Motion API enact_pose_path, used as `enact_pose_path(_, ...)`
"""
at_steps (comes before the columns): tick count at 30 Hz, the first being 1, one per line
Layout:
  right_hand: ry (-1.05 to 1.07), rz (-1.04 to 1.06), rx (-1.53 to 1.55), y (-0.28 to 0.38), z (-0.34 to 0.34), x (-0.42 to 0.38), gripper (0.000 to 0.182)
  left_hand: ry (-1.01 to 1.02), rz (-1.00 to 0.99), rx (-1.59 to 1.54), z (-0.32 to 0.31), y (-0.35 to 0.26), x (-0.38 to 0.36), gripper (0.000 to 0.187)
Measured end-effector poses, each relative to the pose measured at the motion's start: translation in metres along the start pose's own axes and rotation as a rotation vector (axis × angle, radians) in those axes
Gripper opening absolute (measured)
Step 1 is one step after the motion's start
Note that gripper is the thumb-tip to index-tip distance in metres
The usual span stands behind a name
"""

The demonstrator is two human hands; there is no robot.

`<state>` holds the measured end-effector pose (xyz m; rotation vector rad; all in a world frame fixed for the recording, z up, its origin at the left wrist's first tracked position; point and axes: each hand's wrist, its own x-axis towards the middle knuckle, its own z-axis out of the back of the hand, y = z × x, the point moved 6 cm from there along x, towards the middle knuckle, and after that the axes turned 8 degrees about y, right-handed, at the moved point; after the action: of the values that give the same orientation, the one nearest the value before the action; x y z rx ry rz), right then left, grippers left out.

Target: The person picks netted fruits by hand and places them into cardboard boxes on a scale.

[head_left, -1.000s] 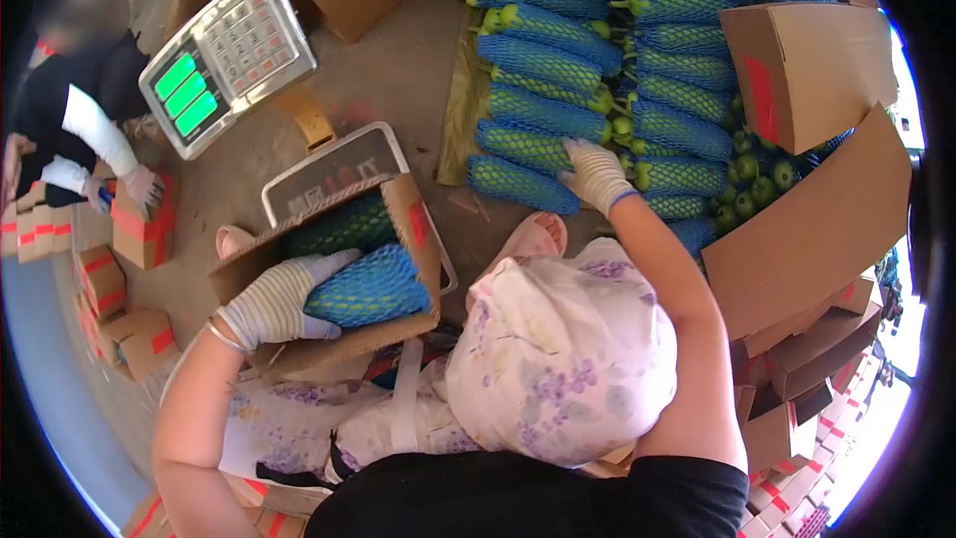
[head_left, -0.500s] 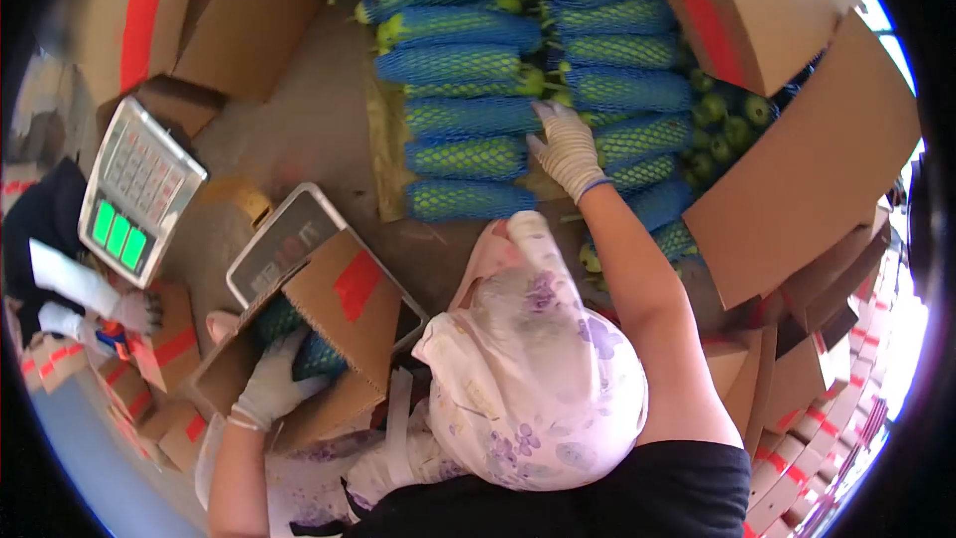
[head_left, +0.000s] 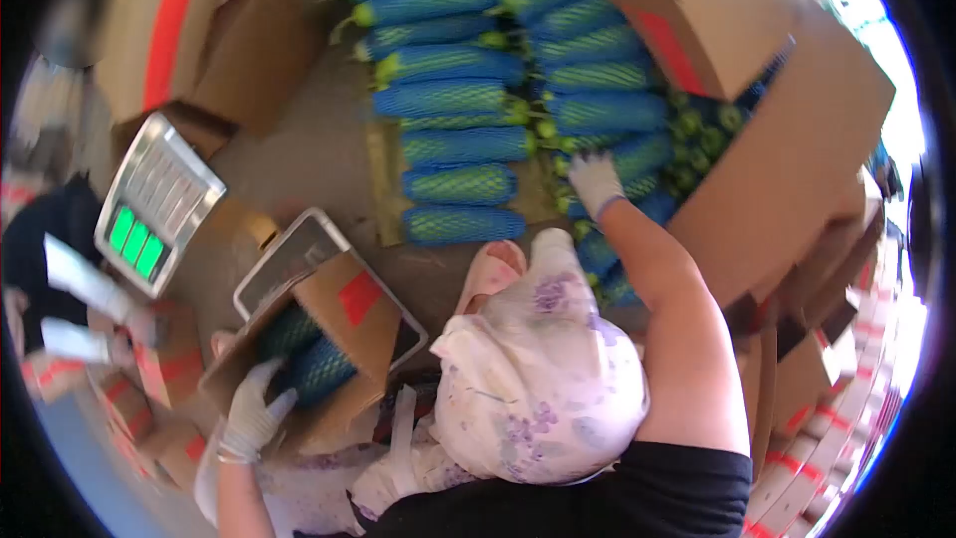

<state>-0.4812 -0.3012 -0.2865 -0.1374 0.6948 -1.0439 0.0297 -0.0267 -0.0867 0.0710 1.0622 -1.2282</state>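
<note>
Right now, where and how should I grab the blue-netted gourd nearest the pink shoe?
I'd grip the blue-netted gourd around its middle, coming from above and your near side: it lies crosswise, long and rounded, with its top and near side uncovered.

"How is the left hand [head_left: 249, 418] held?"

"Gloved, with the thumb parted from the fingers [head_left: 261, 377] and a gap between them. The left wrist [head_left: 237, 455] carries a thin band, and the left forearm [head_left: 244, 503] is bare, rising from the bottom edge of the view."

"And the right hand [head_left: 596, 179]?"

"Also gloved, well ahead of the left, back uppermost, fingertips pointing forward. Whether they grip is too blurred to tell."

"What about the right arm [head_left: 687, 349]?"

"Bare below a short black sleeve [head_left: 687, 478], bent at the elbow, its forearm angling forward and inward."
</note>
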Motion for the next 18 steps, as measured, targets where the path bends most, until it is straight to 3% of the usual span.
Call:
enact_pose_path(2,0.143,0.072,0.063,-0.008,-0.003,0.005,0.021,-0.06,-0.02,-0.004,0.0,-0.009,-0.009,0.051)
enact_pose_path(5,0.051,0.077,0.068,-0.035,0.026,-0.008,0.014,-0.056,-0.079,0.006,-0.002,-0.011,-0.02,0.048)
enact_pose_path(6,0.125,-0.013,0.085,-0.051,0.049,-0.012,0.026,-0.094,-0.041,-0.023,-0.003,0.0,-0.022,0.048)
enact_pose_path(7,0.041,-0.02,0.178,-0.056,0.113,-0.044,0.05,-0.081,-0.095,0.046,-0.009,0.006,-0.023,0.049)
enact_pose_path(9,-0.157,-0.118,0.399,-0.103,0.131,-0.054,0.071,-0.09,-0.136,0.087,-0.012,0.017,-0.021,0.05)
enact_pose_path(11,-0.239,-0.086,0.97,-0.112,0.199,-0.094,0.072,-0.088,-0.199,-0.015,-0.016,0.02,-0.018,0.053)
enact_pose_path(13,-0.306,0.077,1.285,-0.099,0.267,-0.138,0.07,-0.127,-0.23,-0.068,-0.008,-0.004,-0.027,0.05)
enact_pose_path(15,-0.573,0.406,1.414,-0.064,0.326,-0.177,0.071,-0.127,-0.366,-0.412,-0.001,-0.025,-0.031,0.046)
enact_pose_path(16,-0.582,0.409,1.409,-0.033,0.348,-0.193,0.071,-0.071,-0.381,-0.628,-0.003,-0.033,-0.033,0.04)
enact_pose_path(17,-0.75,0.379,1.377,-0.001,0.376,-0.214,0.073,-0.083,-0.393,-0.623,-0.005,-0.039,-0.036,0.04)
enact_pose_path(18,-0.923,0.351,1.338,0.021,0.399,-0.231,0.075,0.031,-0.462,-0.931,-0.011,-0.046,-0.039,0.042)
